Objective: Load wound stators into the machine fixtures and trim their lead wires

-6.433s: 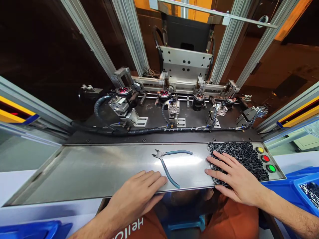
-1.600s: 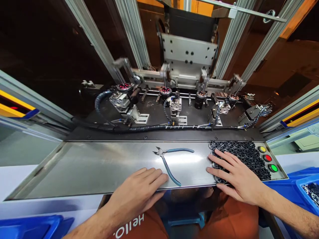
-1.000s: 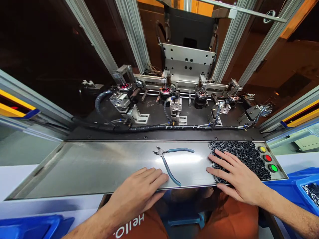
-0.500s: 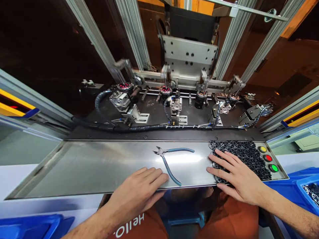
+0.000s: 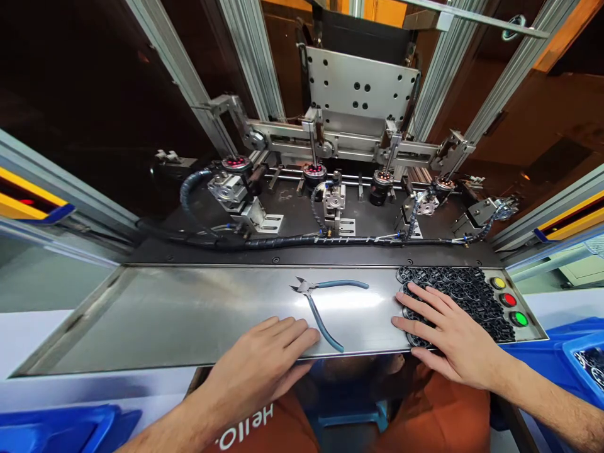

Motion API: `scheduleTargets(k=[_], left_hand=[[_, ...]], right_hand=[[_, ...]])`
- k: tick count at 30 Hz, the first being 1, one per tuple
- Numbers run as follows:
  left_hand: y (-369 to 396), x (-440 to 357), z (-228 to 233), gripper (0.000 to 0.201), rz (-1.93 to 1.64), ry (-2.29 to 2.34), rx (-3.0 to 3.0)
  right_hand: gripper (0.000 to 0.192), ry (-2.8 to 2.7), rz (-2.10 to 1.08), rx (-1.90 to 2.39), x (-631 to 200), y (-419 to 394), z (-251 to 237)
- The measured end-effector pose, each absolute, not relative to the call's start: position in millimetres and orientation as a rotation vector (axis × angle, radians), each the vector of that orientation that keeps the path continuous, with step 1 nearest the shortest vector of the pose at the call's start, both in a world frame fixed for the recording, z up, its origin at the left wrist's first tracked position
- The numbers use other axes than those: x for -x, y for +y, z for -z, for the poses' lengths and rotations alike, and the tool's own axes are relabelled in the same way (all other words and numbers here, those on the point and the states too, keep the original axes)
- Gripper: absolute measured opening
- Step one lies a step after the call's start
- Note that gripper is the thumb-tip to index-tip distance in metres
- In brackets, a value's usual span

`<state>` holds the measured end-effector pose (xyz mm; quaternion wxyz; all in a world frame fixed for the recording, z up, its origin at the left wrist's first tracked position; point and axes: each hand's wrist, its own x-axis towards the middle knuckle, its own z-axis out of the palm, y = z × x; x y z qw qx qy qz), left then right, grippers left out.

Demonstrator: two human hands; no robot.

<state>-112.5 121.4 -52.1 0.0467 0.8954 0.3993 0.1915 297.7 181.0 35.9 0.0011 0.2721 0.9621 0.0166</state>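
Observation:
My left hand (image 5: 268, 351) rests on the front edge of a bare metal ledge (image 5: 189, 314), its fingers loosely bent side by side and holding nothing. Just beyond its fingertips lie diagonal cutting pliers (image 5: 309, 290) with blue handles spread apart and jaws pointing left. My right hand (image 5: 443, 333) is open, palm down, fingers spread across the left side of a pile of small black round plastic parts (image 5: 472, 292). It covers some of those parts and does not grip any that I can see.
Behind the ledge stands a machine with a metal plate (image 5: 361, 85), clamps and round fixtures (image 5: 314, 173) with red lights. Yellow, red and green buttons (image 5: 520, 319) sit at the ledge's right end. Blue bins (image 5: 573, 343) stand at both sides; the right one holds black parts.
The machine's upper plate and crossbar have shifted upward, with the linkage arms now sharp instead of blurred. Both hands, the pliers and the black parts stay where they were.

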Motion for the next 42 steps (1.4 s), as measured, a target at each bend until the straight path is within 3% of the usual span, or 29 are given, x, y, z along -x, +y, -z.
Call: scheduleTargets(k=[27, 42], left_hand=[[121.5, 111.5, 52.3, 0.053, -0.586, 1.222, -2.745], [122.3, 112.7, 54.1, 0.050, -0.594, 1.218, -2.732]], right_hand=[[0.054, 3.021, -0.100, -0.831, -298.6, 181.1, -35.1], [0.053, 3.019, -0.125, -0.819, -297.1, 181.4, -35.6]])
